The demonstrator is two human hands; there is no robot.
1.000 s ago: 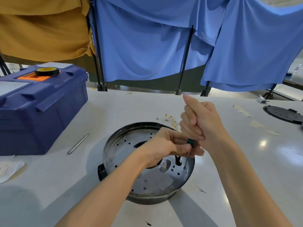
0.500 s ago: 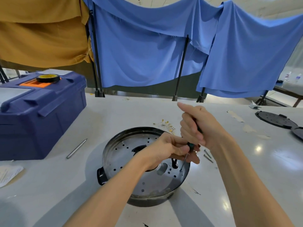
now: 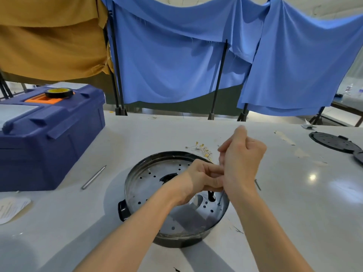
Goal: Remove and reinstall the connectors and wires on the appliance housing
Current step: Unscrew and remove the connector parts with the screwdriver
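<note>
While the appliance housing [image 3: 157, 193] sits upside down on the white table [image 3: 59, 228], just in front of the person, both hands meet above its right side. The right hand [image 3: 242, 163] is balled around the top of a screwdriver [image 3: 221, 196], fingers wrapped tight so the handle is hidden; the thin shaft drops from under the fist, and its tip rests in a hole near the housing's right rim. The left hand [image 3: 198, 179] comes in from the left with its fingers bent toward the shaft just below the right hand; I cannot tell whether they pinch it or only rest against it. A small black piece [image 3: 211, 196] stands in a slot beside the shaft. Beyond the far rim lies a loose bundle of wires with brass connectors [image 3: 203, 149], apart from the housing. A blue toolbox [image 3: 49, 144] with a tape roll [image 3: 59, 93] on its lid stands at the left, a metal rod [image 3: 93, 177] between it and the housing. A black lid [image 3: 334, 142] lies far right.
</note>
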